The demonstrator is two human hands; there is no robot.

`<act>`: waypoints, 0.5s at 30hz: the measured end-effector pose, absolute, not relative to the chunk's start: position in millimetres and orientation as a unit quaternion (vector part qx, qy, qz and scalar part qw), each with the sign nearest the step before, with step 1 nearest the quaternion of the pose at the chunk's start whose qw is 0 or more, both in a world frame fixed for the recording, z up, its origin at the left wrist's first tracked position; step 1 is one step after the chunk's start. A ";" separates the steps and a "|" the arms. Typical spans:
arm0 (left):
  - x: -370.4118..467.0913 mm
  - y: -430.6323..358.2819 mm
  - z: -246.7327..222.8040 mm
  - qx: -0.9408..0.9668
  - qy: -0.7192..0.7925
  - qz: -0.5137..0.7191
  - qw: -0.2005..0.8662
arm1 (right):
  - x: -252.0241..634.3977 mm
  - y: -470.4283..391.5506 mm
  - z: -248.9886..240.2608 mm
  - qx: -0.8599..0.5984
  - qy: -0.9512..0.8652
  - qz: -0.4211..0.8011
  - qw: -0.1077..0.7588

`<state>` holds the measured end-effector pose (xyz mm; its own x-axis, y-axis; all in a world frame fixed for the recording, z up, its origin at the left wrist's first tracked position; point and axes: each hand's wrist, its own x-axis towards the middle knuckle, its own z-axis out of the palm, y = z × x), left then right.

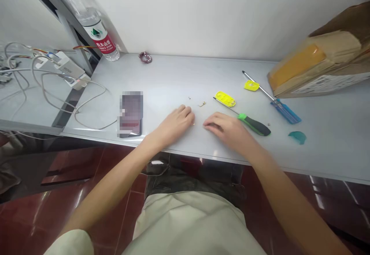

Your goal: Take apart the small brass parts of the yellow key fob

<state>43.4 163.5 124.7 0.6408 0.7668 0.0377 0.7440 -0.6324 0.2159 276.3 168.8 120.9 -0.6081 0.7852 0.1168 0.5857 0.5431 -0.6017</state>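
Note:
My left hand [179, 123] rests on the grey table with its fingers curled; a tiny pale bit shows at its fingertips, too small to name. To its right, my right hand [224, 127] is closed in a pinch just above the tabletop, and what it holds, if anything, cannot be made out. Beyond the hands lies a small brassy metal piece [202, 104]. A yellow plastic shell [225, 99] and a green-and-black screwdriver [254, 124] lie by my right hand. Farther right, a second yellow piece [251, 85] touches the shaft of a blue-handled screwdriver [285, 111].
A phone [131, 112], partly blurred, lies on the left near looping white cables [43, 89]. A water bottle [100, 35] and a beaded bracelet [145, 57] are at the back. A cardboard box [320, 64] stands back right, a teal piece [297, 136] nearer.

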 end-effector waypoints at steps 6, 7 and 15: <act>42.9 162.2 124.9 0.921 0.388 0.032 0.024 | 281.2 169.8 123.3 -0.403 -0.864 0.252 0.164; 41.7 161.8 124.0 0.921 0.388 0.035 0.023 | 281.6 169.9 123.3 -0.404 -0.865 0.251 0.161; 46.2 145.7 118.0 0.861 0.436 0.220 0.142 | 276.7 169.4 124.8 -0.411 -0.845 0.282 0.192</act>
<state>46.2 145.7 118.0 0.5232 0.8130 0.2555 0.6879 -0.5799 0.4365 276.7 169.4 124.8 -0.5881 0.8034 0.0927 0.5867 0.5027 -0.6349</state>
